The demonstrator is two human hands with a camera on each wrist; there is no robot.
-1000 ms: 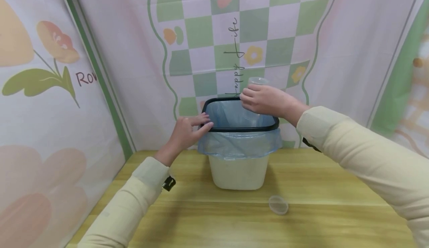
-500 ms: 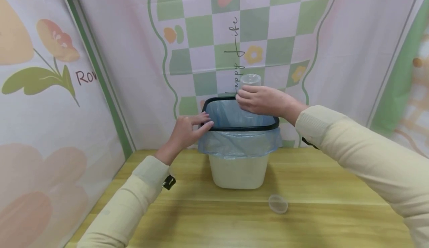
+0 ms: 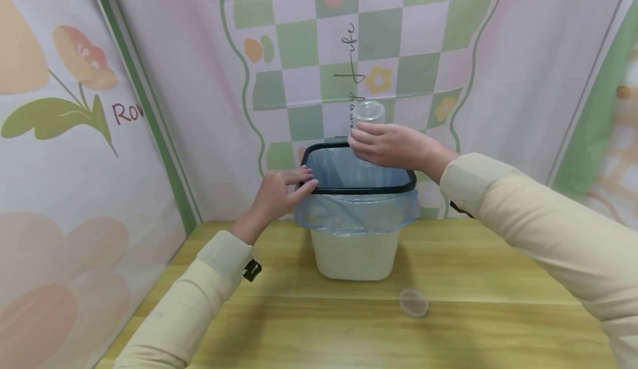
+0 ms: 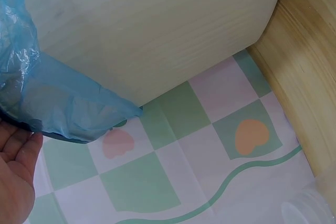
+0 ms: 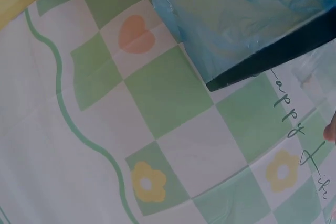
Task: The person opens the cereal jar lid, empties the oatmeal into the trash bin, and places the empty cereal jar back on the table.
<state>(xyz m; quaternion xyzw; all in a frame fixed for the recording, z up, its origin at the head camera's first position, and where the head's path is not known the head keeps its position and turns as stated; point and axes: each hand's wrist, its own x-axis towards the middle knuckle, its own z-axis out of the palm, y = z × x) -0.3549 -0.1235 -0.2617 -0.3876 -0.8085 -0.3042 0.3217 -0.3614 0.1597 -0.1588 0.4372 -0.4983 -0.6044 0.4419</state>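
In the head view my right hand (image 3: 384, 144) grips a clear plastic cup (image 3: 370, 112) above the back right of the bin's opening. The cup is upside down, base up, its lower part partly hidden by the fingers. A pale bin (image 3: 356, 255) with a black rim frame (image 3: 359, 190) stands on the table, lined with a blue plastic bag (image 3: 356, 213). My left hand (image 3: 279, 194) rests at the bin's left rim, fingers reaching over it and thumb along the front corner. In the left wrist view, its fingertips (image 4: 35, 139) touch the black frame.
A round clear lid (image 3: 413, 302) lies on the wooden table (image 3: 319, 330), in front and right of the bin. A checkered fabric backdrop (image 3: 379, 31) hangs close behind the bin. Another printed cloth (image 3: 55, 180) closes off the left side.
My right hand has tipped the cup over, so its base now faces up, and has shifted slightly left. The left hand stays at the rim; the lid has not moved.
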